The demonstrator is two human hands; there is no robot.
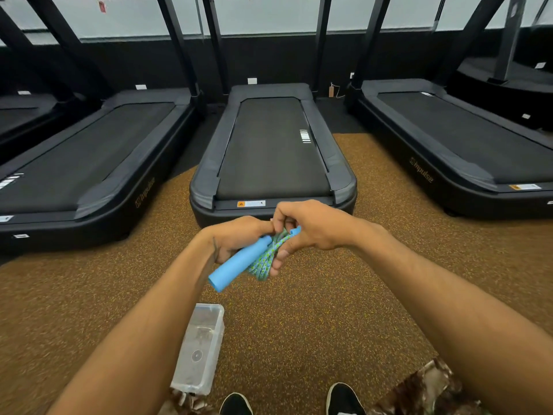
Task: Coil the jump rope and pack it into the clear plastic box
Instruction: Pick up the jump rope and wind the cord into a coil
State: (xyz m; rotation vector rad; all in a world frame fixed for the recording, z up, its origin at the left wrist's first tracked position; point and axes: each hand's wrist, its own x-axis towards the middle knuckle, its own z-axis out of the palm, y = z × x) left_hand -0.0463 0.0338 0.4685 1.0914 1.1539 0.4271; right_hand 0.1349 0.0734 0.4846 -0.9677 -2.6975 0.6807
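Note:
The jump rope [264, 259] is a bundle of blue-green braided cord with light blue handles. One long handle [238, 263] sticks out toward me and down to the left; the tip of a second handle shows by my right fingers. My left hand [236, 236] grips the bundle from the left. My right hand [308, 230] closes over the cord from the right, fingers pinching the loops. Both hands meet in front of me, above the floor. The clear plastic box [200, 348] lies on the floor below my left forearm, long and narrow, with nothing in it.
Brown speckled rubber flooring [314, 319] spreads around me. A black treadmill [272, 151] stands straight ahead, with others to the left [89, 163] and right [466, 139]. My black shoes [344, 398] and camouflage shorts show at the bottom edge.

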